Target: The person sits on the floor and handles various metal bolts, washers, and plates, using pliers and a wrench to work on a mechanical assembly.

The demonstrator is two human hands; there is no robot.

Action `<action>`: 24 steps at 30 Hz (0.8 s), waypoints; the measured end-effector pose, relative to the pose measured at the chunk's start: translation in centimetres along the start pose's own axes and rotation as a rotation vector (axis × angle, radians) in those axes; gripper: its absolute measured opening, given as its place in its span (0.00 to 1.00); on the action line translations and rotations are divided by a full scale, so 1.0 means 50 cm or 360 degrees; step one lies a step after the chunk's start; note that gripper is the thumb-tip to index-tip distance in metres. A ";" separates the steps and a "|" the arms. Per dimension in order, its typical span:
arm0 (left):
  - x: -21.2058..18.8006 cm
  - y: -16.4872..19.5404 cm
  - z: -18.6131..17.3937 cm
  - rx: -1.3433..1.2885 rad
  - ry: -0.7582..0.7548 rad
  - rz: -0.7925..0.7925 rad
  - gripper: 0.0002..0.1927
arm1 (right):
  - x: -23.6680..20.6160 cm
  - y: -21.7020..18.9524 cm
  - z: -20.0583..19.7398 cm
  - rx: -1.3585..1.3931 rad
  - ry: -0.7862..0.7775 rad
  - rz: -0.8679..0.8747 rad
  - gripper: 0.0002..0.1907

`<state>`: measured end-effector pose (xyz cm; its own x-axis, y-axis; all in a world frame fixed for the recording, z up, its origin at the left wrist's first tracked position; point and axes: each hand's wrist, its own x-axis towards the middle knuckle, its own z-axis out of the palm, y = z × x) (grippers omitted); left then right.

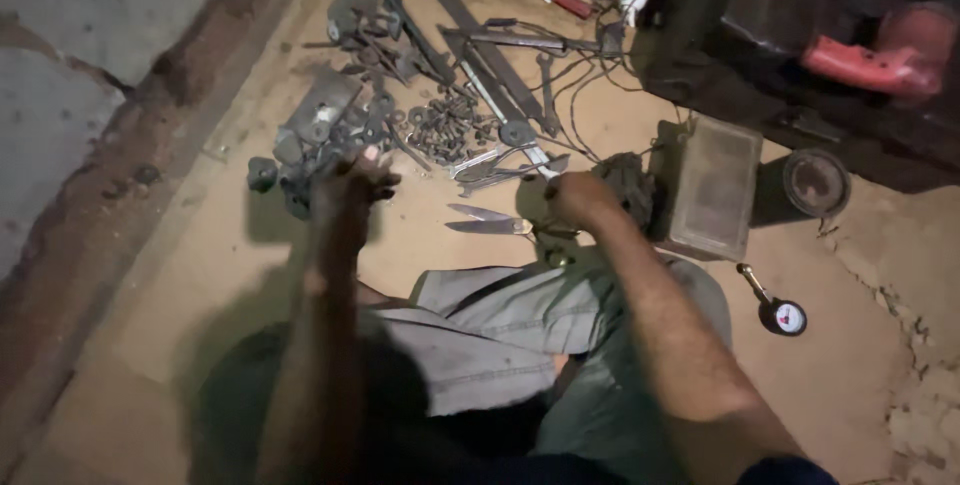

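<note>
So the scissors (492, 221) lie open on the tan mat (200, 345), blades pointing away from the right hand (578, 197), and I'll place everything off them. That hand sits just beside the handle end, fist curled, but it's blurred, so I can't tell what it grips. The left hand (352, 185) is further out on the blade side, fingers bunched over the near edge of the grey metal parts (320, 130); whether it's pinching one I can't tell either. Beyond the scissors, a heap of nuts and bolts (445, 127) plus long flat files (490, 60). Past the right hand, a dusty box (712, 185), then a round gauge (782, 315). Bare mat lies between the scissors and the left hand.
</note>
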<state>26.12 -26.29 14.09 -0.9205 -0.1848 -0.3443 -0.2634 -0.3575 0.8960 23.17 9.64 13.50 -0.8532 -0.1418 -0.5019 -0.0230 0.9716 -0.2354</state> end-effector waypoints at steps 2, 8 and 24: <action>0.008 0.006 -0.005 -0.0126 -0.0097 -0.0034 0.13 | 0.010 -0.015 -0.008 0.0109 0.0199 -0.0007 0.17; 0.018 0.046 0.012 -0.0193 -0.0031 -0.0106 0.13 | 0.016 -0.090 -0.031 0.0100 0.0404 -0.0232 0.18; 0.029 0.046 -0.009 -0.0471 0.0172 -0.0103 0.20 | 0.053 -0.234 -0.022 -0.0548 0.0338 -0.0431 0.14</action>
<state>24.28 -27.78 15.53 -0.8645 -0.2432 -0.4398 -0.2105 -0.6194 0.7563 20.59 -1.90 15.84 -0.8793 -0.3915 -0.2714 -0.3995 0.9163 -0.0273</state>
